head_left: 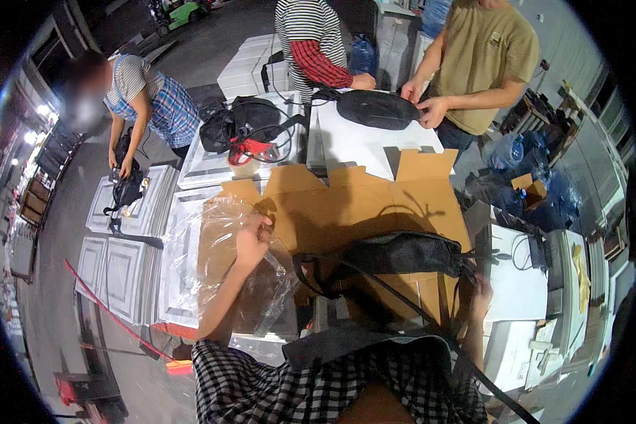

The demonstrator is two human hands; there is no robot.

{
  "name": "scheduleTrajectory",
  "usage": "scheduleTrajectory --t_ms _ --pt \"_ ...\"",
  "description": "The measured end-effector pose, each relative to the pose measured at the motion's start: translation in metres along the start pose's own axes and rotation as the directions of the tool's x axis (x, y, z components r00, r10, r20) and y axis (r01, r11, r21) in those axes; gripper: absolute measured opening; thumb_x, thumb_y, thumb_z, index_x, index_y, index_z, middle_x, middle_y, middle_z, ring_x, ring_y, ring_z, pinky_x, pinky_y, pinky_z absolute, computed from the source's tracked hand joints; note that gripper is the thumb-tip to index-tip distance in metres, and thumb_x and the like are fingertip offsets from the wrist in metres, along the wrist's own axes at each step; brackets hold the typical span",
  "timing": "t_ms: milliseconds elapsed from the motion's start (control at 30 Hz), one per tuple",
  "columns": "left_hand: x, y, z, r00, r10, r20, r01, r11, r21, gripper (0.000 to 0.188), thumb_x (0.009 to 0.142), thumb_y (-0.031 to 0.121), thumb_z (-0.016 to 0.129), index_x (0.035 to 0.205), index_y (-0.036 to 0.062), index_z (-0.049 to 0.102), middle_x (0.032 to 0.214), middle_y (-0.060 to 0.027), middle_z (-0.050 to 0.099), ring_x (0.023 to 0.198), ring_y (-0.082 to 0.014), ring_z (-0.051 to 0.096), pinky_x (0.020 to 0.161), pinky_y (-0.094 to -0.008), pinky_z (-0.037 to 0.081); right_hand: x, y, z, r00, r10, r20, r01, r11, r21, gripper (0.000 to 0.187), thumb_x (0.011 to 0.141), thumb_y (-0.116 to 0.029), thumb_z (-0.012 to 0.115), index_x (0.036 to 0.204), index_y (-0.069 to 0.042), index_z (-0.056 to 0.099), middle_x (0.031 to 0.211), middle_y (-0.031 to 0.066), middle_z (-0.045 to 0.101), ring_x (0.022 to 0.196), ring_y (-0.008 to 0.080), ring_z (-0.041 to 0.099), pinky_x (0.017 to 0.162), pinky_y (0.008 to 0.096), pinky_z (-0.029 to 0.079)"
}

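My left hand is raised over the left part of a flattened cardboard sheet, its fingers curled closed on a crinkled clear plastic bag. The loose film spreads around my wrist and forearm. To the right, a black mesh waist bag lies on the cardboard, its long black straps trailing toward me. At the bag's right end, my right hand is closed around a strap; some of its fingers are hidden.
Across the table, a person in a tan shirt holds a black oval bag. Black bags with a red piece lie on white panels. Another person handles a black bag at left. Blue water bottles and a white box stand at right.
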State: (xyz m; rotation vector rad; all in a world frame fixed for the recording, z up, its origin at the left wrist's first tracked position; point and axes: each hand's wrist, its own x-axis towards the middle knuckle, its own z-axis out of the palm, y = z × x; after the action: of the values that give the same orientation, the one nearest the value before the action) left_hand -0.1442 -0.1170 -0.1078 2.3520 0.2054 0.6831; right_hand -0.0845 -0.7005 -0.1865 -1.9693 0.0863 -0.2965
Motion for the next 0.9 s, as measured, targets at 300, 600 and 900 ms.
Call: scheduleTrajectory --t_ms 300,600,900 --pt "-0.028 -0.046 0.019 0.999 -0.008 -0.049 0.009 1.000 0.014 0.013 0.070 -0.001 0.053 0.082 0.0045 0.055 0.073 -0.0119 0.056 0.065 -0.0278 0.056 0.061 -0.0361 0.046 -0.001 0.034 0.002 1.000 -0.025 -0.001 0.024 0.983 0.182 0.032 0.092 -0.028 0.049 0.090 0.003 0.057 0.082 0.0073 0.060 0.077 0.0146 0.054 0.071 0.0272 0.044" --pt "-0.032 -0.051 0.024 0.998 -0.010 -0.065 0.015 0.997 0.079 0.012 0.069 0.002 0.052 0.080 0.0045 0.055 0.075 -0.0129 0.054 0.071 -0.0301 0.054 0.065 -0.0370 0.045 -0.007 0.017 0.002 1.000 -0.003 -0.007 0.004 0.995 0.104 0.032 0.093 -0.028 0.048 0.092 0.002 0.058 0.086 0.0079 0.060 0.081 0.0156 0.054 0.075 0.0290 0.043" --pt "-0.031 -0.046 0.024 0.996 -0.061 -0.060 0.066 0.995 0.080 0.007 0.071 0.004 0.054 0.077 0.0058 0.054 0.073 -0.0114 0.053 0.069 -0.0285 0.054 0.064 -0.0363 0.045 -0.007 0.022 0.003 0.996 0.083 0.022 -0.085 0.978 0.189 0.021 0.092 -0.018 0.048 0.093 0.001 0.056 0.086 0.0056 0.058 0.083 0.0139 0.052 0.077 0.0275 0.041"
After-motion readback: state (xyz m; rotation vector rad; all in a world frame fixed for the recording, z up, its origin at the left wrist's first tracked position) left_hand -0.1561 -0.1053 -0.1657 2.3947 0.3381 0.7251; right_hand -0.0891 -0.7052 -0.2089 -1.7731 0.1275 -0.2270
